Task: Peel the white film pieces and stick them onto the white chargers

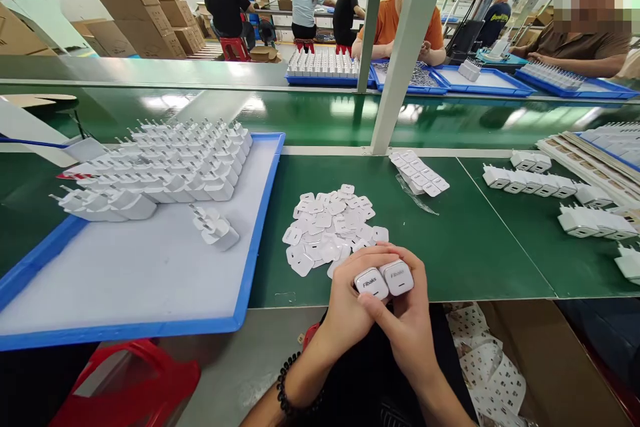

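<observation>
- Two white adapters, side by side, one in front of each palm: left adapter (371, 283), right adapter (398, 278). End faces turned up toward the viewer.
- Faces: rounded squares, smooth and glossy, grayish edging. Each has one small dark slot near its lower edge.
- Lettering: "Fibaks" dark and legible on the left one; paler on the right, tilted upward. Sides mostly hidden by fingers.
- Left hand (347, 297) and right hand (413, 327) closed together around the pair; black beaded bracelet (287, 383) on the left wrist.
- Position: at the near edge of the green surface (480, 247), just this side of a heap of thin white plates (325, 223).
- Left: blue-rimmed tray (150, 280) bearing pronged white adapters (170, 167).
</observation>
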Action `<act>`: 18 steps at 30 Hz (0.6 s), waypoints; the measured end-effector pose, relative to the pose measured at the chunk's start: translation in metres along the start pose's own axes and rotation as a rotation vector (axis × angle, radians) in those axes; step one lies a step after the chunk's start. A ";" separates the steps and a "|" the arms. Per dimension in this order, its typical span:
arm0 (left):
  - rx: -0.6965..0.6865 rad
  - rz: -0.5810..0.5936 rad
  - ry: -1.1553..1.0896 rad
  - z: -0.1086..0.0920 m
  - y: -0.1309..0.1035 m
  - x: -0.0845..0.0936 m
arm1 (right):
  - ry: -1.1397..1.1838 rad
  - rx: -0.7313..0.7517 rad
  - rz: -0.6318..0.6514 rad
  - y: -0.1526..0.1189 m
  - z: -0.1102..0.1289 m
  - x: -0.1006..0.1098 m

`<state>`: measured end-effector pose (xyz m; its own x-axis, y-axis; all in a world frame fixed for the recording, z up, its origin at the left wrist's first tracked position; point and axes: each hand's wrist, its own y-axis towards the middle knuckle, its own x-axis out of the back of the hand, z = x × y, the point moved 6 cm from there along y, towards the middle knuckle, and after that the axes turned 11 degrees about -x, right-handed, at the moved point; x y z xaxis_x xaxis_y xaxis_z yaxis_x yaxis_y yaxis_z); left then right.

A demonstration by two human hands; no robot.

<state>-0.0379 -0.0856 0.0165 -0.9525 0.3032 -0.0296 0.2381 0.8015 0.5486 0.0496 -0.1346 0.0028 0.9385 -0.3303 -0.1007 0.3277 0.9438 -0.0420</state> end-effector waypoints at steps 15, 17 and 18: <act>-0.101 -0.032 0.005 -0.007 -0.002 -0.003 | -0.061 0.070 -0.095 -0.004 0.004 -0.001; -0.149 -0.022 0.092 -0.018 -0.003 -0.005 | -0.042 0.098 -0.174 -0.007 0.010 0.003; -0.193 -0.007 0.158 -0.027 -0.003 -0.005 | -0.013 0.126 -0.181 -0.010 0.014 0.003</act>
<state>-0.0389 -0.1038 0.0376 -0.9754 0.2019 0.0886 0.2054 0.6856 0.6984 0.0511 -0.1448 0.0170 0.8643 -0.4949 -0.0898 0.5010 0.8629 0.0666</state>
